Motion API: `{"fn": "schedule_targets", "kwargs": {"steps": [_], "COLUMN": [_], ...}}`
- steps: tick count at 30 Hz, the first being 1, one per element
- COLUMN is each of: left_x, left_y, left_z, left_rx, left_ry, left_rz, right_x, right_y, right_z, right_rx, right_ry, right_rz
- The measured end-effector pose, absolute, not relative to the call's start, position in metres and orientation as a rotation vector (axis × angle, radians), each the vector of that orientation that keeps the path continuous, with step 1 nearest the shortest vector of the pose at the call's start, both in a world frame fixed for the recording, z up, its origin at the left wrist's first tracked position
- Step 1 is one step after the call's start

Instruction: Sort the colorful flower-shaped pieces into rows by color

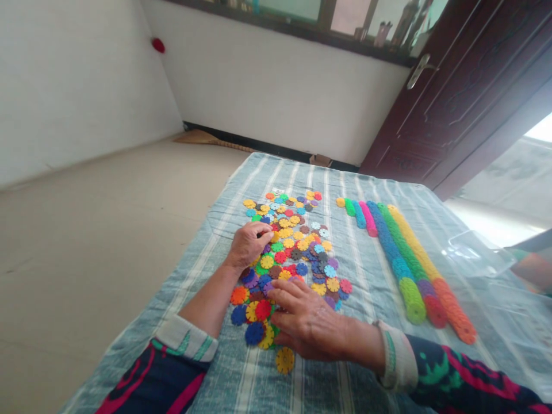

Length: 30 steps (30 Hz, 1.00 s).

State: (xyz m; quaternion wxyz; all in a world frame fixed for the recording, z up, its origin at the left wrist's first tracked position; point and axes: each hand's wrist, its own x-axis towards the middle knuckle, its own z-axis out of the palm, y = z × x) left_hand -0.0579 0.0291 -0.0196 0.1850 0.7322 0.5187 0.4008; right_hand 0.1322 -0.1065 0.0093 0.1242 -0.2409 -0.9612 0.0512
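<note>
Many flat, notched plastic discs [278, 247] in mixed colours lie spread and overlapping on a striped blue-grey cloth [371, 276]. My left hand [250, 244] rests at the left side of the spread, fingers curled in toward the thumb; what sits between them is hidden. Nearer to me, my right hand [308, 319] lies palm down over the discs with its fingers somewhat apart. A single yellow disc [285, 360] is just in front of it. To the right, discs stand pressed together in rows, such as a long yellow-and-orange row [416, 244] and a short pink row [368, 219].
A clear plastic container [478, 253] stands at the table's right side, with more transparent plastic nearer. The table's left edge drops to a pale floor [129, 230]. Beyond the far edge are a white wall [276, 92] and a dark red door [457, 86].
</note>
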Motion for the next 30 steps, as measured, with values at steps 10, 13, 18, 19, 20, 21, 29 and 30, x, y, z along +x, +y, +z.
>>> {"fn": "schedule_targets", "kwargs": {"steps": [10,13,18,19,20,21,29,30], "left_x": [-0.060,-0.061,-0.062,-0.062,-0.062,-0.062,-0.063,-0.063], "left_y": [0.030,0.031,0.033,0.033,0.033,0.033,0.032,0.032], "left_z": [-0.018,-0.017,-0.018,-0.018,-0.018,-0.017,-0.015,-0.014], "left_rx": [2.055,2.053,2.060,2.063,2.065,2.067,2.053,2.052], "left_ry": [1.466,1.458,1.450,1.449,1.449,1.450,1.462,1.459], "left_rz": [1.144,1.148,1.161,1.161,1.161,1.161,1.158,1.157], "right_x": [0.126,0.122,0.123,0.124,0.126,0.129,0.203,0.219], "right_y": [-0.112,-0.113,-0.110,-0.109,-0.106,-0.103,-0.032,-0.016], "right_z": [0.008,0.009,0.008,0.007,0.006,0.006,0.022,0.026], "right_rx": [-0.625,-0.646,-0.769,-0.794,-0.814,-0.831,-1.033,-1.144], "right_ry": [-2.824,-2.832,-2.774,-2.751,-2.723,-2.687,-2.215,-2.212], "right_rz": [0.032,0.058,0.182,0.207,0.238,0.277,0.583,0.480]}}
